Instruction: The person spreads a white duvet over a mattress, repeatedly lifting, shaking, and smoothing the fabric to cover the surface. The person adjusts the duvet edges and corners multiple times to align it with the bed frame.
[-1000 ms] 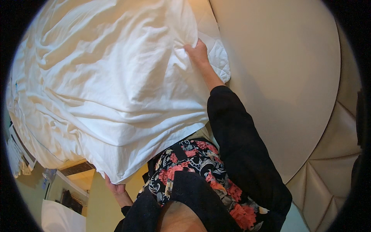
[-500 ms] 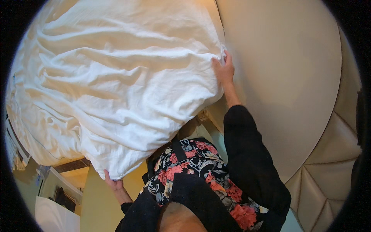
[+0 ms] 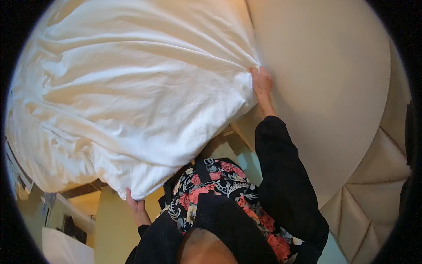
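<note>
A white bed sheet (image 3: 145,97) spreads over the bed, its folds running toward the far right edge. My right hand (image 3: 262,83) is closed on the sheet's edge, close beside the beige headboard (image 3: 325,97). Creases fan out from its fingers across the cloth. At the near left, my left hand (image 3: 137,206) grips the sheet's hanging near edge, with the thumb side up against the cloth; some of its fingers are hidden. Between the two hands the sheet's edge hangs down in front of me.
Tufted beige wall panels (image 3: 373,202) stand at the right behind the headboard. Below the sheet's left part shows a strip of the bed frame (image 3: 81,190). At the lower left is a white piece of furniture (image 3: 66,246) with a dark item near it.
My right hand has closed on the sheet's edge and come slightly nearer and to the right. The cloth is drawn tauter toward it. My left hand has shifted slightly right.
</note>
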The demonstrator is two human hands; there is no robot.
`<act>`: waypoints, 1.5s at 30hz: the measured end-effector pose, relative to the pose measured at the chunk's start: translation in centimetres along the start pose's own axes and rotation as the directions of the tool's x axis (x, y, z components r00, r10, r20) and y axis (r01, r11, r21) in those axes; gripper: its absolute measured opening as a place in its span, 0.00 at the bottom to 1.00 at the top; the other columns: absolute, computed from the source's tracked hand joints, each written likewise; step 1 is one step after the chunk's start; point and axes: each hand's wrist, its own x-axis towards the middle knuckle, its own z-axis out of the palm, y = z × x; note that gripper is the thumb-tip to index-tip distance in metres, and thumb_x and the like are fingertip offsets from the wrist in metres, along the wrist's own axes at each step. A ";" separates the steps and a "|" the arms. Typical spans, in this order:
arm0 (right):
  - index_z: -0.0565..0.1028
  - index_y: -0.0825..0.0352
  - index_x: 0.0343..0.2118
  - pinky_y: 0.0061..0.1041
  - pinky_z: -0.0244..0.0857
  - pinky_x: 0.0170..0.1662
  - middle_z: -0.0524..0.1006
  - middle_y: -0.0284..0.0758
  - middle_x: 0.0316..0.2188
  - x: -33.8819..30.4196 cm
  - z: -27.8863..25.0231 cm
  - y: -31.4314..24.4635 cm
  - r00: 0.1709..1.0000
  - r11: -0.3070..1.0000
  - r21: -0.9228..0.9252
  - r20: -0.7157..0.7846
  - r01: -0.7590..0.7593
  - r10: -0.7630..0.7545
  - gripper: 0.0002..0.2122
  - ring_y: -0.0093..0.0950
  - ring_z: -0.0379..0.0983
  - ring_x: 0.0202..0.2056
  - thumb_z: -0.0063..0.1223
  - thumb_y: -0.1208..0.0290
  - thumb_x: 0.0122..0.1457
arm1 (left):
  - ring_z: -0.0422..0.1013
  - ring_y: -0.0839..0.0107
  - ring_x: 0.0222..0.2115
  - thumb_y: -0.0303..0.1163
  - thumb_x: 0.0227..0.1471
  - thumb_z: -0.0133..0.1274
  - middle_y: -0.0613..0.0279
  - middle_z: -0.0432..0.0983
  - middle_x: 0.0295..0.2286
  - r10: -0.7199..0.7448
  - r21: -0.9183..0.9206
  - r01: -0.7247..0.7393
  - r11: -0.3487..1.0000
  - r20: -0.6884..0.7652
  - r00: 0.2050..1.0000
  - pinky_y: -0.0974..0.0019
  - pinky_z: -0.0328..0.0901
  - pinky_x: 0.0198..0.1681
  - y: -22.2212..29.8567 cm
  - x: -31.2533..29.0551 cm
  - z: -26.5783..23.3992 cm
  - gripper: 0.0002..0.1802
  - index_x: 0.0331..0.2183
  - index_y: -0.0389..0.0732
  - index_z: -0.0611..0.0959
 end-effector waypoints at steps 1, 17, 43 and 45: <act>0.69 0.67 0.26 0.38 0.58 0.29 0.69 0.46 0.21 -0.7 0.3 -0.5 0.999 0.998 0.058 -0.041 -0.025 0.028 0.14 0.44 0.65 0.26 0.43 0.59 0.47 | 0.57 0.58 0.45 0.37 0.49 0.39 0.52 0.58 0.45 0.001 0.016 -0.001 1.000 -0.004 1.000 0.53 0.53 0.48 0.0 -0.6 1.0 0.26 0.48 0.37 0.56; 0.66 0.70 0.37 0.34 0.56 0.41 0.67 0.43 0.36 -3.8 0.7 -9.2 0.879 0.876 -0.172 -0.088 0.451 -0.470 0.14 0.39 0.63 0.39 0.43 0.68 0.48 | 0.58 0.63 0.44 0.30 0.45 0.45 0.56 0.59 0.45 -0.016 -0.188 0.029 0.982 0.067 0.998 0.61 0.55 0.47 0.2 0.0 -0.7 0.26 0.47 0.36 0.58; 0.61 0.70 0.43 0.30 0.58 0.42 0.66 0.45 0.38 -33.1 -4.3 -34.1 -0.306 0.125 0.821 0.342 0.557 -0.888 0.33 0.40 0.63 0.40 0.62 0.66 0.30 | 0.61 0.60 0.42 0.29 0.38 0.45 0.53 0.64 0.40 0.045 -0.655 0.297 0.695 0.451 0.891 0.55 0.54 0.47 0.4 -2.1 1.8 0.24 0.42 0.34 0.64; 0.58 0.71 0.45 0.31 0.59 0.40 0.66 0.45 0.36 -34.8 -3.5 -34.1 -0.155 0.154 0.748 0.327 0.646 -0.932 0.35 0.41 0.63 0.38 0.61 0.70 0.30 | 0.63 0.62 0.39 0.31 0.39 0.45 0.55 0.65 0.38 0.084 -0.646 0.218 0.732 0.403 0.911 0.56 0.56 0.46 0.9 -2.3 3.7 0.23 0.41 0.35 0.65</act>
